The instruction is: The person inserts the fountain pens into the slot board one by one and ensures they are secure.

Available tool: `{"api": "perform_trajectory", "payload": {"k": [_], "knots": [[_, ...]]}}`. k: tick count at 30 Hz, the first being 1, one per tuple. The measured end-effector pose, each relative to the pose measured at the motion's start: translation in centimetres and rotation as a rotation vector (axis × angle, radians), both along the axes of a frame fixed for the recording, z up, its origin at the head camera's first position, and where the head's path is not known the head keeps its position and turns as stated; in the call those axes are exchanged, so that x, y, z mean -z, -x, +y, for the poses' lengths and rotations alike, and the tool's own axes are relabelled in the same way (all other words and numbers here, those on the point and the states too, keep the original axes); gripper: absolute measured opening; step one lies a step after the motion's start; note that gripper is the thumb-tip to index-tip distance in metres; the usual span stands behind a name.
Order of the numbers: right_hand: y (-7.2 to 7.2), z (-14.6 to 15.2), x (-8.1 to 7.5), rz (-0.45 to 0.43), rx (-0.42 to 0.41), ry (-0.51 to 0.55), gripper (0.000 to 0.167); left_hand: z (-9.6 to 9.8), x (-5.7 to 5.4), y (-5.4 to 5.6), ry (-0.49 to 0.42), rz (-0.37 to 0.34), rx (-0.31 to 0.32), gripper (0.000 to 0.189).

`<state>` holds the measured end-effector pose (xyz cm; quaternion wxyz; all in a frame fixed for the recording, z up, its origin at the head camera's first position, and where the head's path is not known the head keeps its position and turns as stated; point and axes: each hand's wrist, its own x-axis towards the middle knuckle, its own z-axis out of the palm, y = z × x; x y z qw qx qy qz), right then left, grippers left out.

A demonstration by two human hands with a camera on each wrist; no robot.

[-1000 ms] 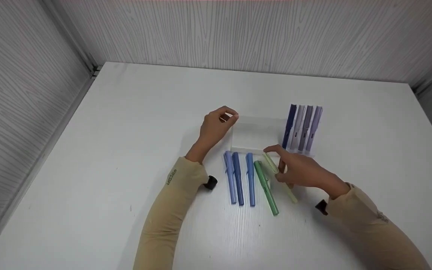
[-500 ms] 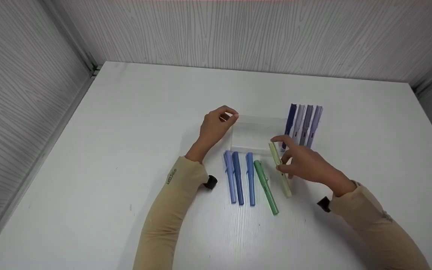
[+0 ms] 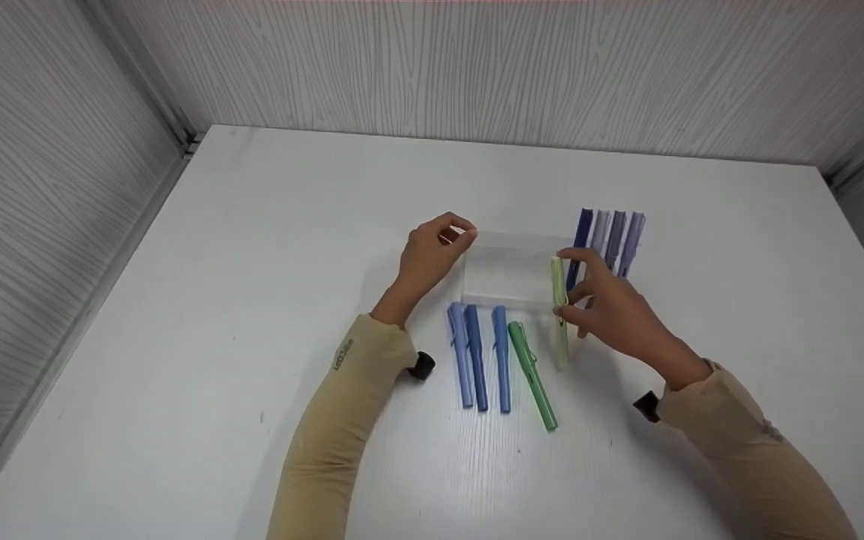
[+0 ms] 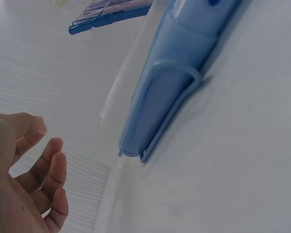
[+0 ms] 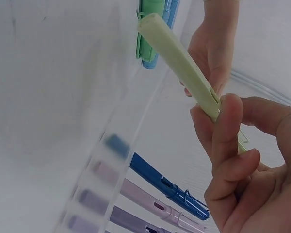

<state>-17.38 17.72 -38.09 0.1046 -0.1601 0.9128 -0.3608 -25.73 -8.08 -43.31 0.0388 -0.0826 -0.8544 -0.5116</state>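
Observation:
My right hand (image 3: pixel 612 311) grips a pale green pen (image 5: pixel 182 63) by its middle, an index fingertip at its top end in the head view. The pen stands nearly upright before the right part of a clear pen stand (image 3: pixel 511 302). At the stand's far left corner, my left hand (image 3: pixel 436 251) pinches the edge between thumb and index finger. In the stand's right end, several purple and dark blue pens (image 5: pixel 165 184) lean side by side. A green pen (image 3: pixel 532 375) and three blue pens (image 3: pixel 502 360) lie in front of the stand.
The white table (image 3: pixel 252 247) runs back to a grey wood-grain wall (image 3: pixel 477 75), with another panel (image 3: pixel 34 187) along the left. A black wrist camera (image 3: pixel 422 365) sits by the left cuff, another (image 3: pixel 647 406) by the right.
The right hand has lifted the pale green pen off the table, moved it away from me and turned it from slanted to nearly upright. The left hand stays at the stand's corner.

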Motion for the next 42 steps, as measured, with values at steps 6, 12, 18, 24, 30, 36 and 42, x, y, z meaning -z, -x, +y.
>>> {"api": "perform_trajectory", "payload": {"k": [6, 12, 18, 24, 30, 36, 42], "knots": [[0.2, 0.0, 0.2, 0.064, 0.054, 0.078, 0.072, 0.0, -0.1, -0.2, 0.004, -0.003, -0.004, 0.020], [0.7, 0.0, 0.3, 0.107, 0.106, 0.102, 0.072, -0.1, 0.1, -0.2, 0.003, 0.016, 0.016, 0.021], [1.1, -0.1, 0.2, 0.131, 0.134, 0.078, 0.071, -0.2, 0.2, -0.2, -0.001, 0.020, 0.017, 0.021], [1.3, -0.2, 0.0, 0.167, 0.151, 0.080, 0.071, -0.2, 0.2, -0.1, -0.011, 0.022, 0.015, 0.021], [1.6, -0.3, -0.2, 0.212, 0.168, 0.098, 0.070, -0.2, 0.1, -0.1, -0.007, 0.011, 0.005, 0.021], [1.8, -0.3, -0.1, 0.260, 0.189, 0.091, 0.069, 0.0, 0.0, -0.1, 0.002, 0.017, 0.006, 0.020], [2.0, -0.3, 0.0, 0.309, 0.202, 0.116, 0.067, 0.0, 0.0, -0.1, 0.010, 0.028, 0.006, 0.021]]}}
